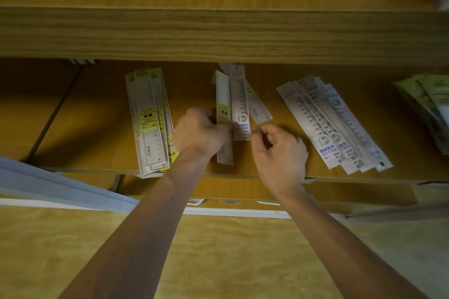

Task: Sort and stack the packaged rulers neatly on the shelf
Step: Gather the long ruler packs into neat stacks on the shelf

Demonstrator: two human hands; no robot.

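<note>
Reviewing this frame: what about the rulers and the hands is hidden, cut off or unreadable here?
Head view only:
- Middle pile: top ends hidden under the upper shelf board; count unclear.
- Left hand: its fingers cover part of the yellow-labelled ruler.
- Right hand: fingertips curled near a pack corner; contact cannot be told.
- Yellow stack: small print unreadable.
- Green packs: cut off by the right edge.

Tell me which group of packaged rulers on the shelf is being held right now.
The mixed middle bunch, gripped by the left hand. The yellow-labelled stack at left and blue-labelled fan at right lie untouched.
</note>
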